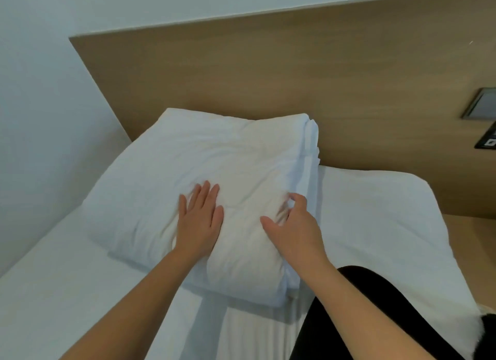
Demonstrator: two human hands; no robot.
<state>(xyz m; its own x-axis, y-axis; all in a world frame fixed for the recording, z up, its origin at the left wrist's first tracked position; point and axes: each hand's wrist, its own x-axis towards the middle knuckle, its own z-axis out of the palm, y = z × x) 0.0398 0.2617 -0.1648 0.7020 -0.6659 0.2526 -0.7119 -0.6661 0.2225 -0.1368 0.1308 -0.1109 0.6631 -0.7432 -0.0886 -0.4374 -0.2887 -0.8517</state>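
Atop folded duvet (pixel 236 161) — left hand (pixel 200 221) flat

One view here, riding on the person's head. It looks forward and steeply down along both bare forearms, so the left hand (pixel 200 220) and right hand (pixel 292 225) sit close in at centre frame, on the folded white quilted bedding (pixel 214 158). It faces the tan wooden headboard (pixel 268 78) beyond, and the wide lens takes in the pale wall (pixel 40 91) at left and a black-clad leg (pixel 362 311) at bottom right.
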